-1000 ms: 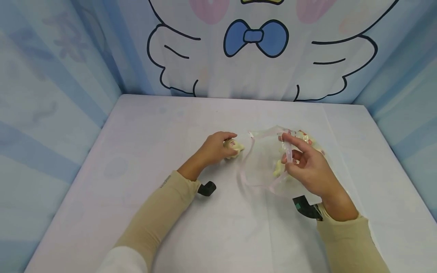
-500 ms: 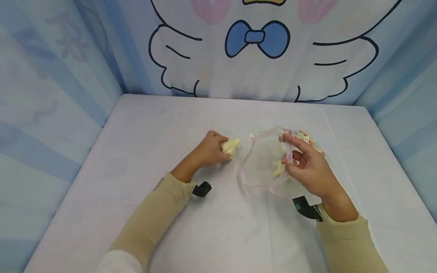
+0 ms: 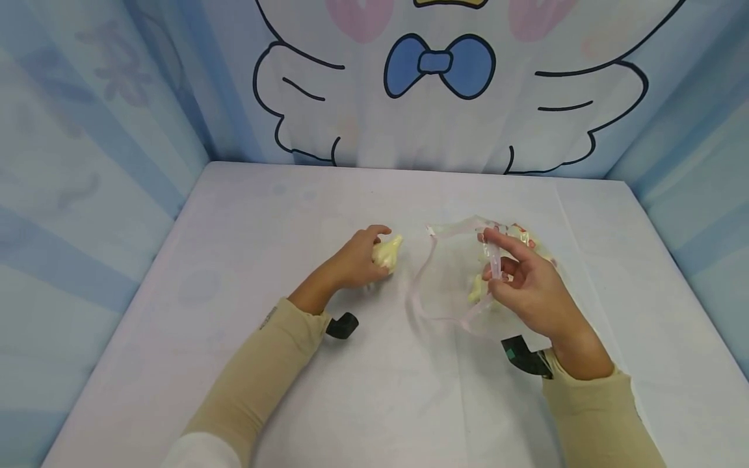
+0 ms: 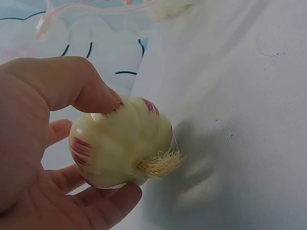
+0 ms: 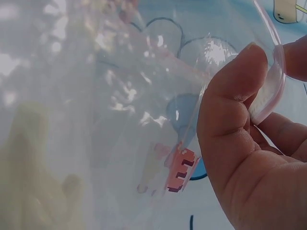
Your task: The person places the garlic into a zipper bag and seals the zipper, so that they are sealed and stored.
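Note:
My left hand (image 3: 354, 260) grips a garlic bulb (image 4: 122, 141), thumb on top and fingers beneath. The bulb is pale with purple streaks and a tuft of dry roots; in the head view its pointed stem end faces up and to the right. My right hand (image 3: 529, 286) pinches the pink-edged rim of a clear plastic bag (image 3: 447, 279), whose mouth gapes toward the left hand. Inside the bag a pale yellow thing (image 3: 476, 289) shows through the film, blurred in the right wrist view. Red printing (image 5: 182, 170) marks the bag's side.
A white cloth covers the table (image 3: 234, 214), its far edge meeting a blue and white curtain (image 3: 439, 117) with a cartoon print. More curtain hangs at the left and right sides. Each wrist carries a black camera mount (image 3: 342, 326).
The left hand has drawn back leftward from the bag's mouth with the garlic bulb, turning it so its stem end shows. The right hand and the bag have stayed in place.

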`<act>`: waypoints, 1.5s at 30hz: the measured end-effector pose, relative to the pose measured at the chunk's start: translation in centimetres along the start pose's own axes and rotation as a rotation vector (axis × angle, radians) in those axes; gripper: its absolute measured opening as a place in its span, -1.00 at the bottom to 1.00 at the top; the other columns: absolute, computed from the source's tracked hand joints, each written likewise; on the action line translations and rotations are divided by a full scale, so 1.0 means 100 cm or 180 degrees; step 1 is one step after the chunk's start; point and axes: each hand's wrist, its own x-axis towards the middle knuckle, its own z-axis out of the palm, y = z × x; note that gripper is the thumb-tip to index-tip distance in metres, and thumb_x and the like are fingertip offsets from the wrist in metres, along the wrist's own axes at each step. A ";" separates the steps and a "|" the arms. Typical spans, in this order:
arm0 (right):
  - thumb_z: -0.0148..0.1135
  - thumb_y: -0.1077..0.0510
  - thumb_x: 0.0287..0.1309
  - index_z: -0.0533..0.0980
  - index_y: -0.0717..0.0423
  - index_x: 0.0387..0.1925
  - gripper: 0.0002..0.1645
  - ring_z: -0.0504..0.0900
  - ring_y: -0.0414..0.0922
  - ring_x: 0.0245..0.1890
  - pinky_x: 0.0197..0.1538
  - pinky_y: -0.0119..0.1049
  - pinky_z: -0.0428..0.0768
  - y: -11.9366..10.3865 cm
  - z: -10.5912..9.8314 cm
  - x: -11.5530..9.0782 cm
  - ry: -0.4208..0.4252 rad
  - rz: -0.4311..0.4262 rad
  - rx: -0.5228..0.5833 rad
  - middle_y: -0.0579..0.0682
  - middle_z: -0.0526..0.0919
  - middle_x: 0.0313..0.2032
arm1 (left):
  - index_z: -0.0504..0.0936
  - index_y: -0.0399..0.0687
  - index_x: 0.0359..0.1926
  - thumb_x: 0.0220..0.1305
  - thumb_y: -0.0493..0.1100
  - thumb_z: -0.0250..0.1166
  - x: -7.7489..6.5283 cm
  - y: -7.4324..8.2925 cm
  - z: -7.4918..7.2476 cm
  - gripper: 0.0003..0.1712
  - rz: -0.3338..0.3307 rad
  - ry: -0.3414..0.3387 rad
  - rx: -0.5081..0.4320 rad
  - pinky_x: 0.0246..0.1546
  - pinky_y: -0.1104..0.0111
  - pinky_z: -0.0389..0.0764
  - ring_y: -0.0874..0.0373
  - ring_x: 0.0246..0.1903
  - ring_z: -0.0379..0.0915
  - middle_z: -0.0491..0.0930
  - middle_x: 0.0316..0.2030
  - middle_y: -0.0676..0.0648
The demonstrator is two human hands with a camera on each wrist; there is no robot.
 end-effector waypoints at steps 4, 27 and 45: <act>0.03 0.60 0.17 0.18 0.46 0.42 -0.26 0.55 -0.21 -0.12 -0.18 -0.51 0.62 0.000 0.000 0.000 0.0006 -0.0001 -0.0021 -0.05 0.38 0.29 | 0.09 0.06 0.56 0.15 -0.24 0.34 -0.001 -0.001 0.000 -0.01 0.0069 -0.0061 0.0056 0.03 0.16 0.43 -0.04 0.10 0.29 0.29 0.36 -0.21; 0.03 0.59 0.18 0.18 0.44 0.42 -0.25 0.55 -0.21 -0.11 -0.17 -0.50 0.62 0.001 0.001 -0.001 -0.0005 0.0017 -0.0038 0.10 0.35 0.32 | 0.16 -0.03 0.31 0.07 -0.14 0.55 -0.009 -0.002 -0.001 -0.09 -0.0180 0.0146 -0.0231 -0.04 0.18 0.56 -0.05 -0.01 0.45 0.43 0.15 -0.22; 0.02 0.60 0.18 0.16 0.45 0.42 -0.25 0.54 -0.22 -0.16 -0.15 -0.50 0.62 0.002 0.001 0.001 -0.0044 0.0034 0.0026 0.00 0.34 0.30 | 0.60 -0.09 -0.04 0.30 -0.17 0.41 -0.012 -0.006 -0.008 -0.74 -0.0204 0.0378 0.0094 0.04 0.23 0.51 0.08 -0.04 0.49 0.61 -0.11 -0.03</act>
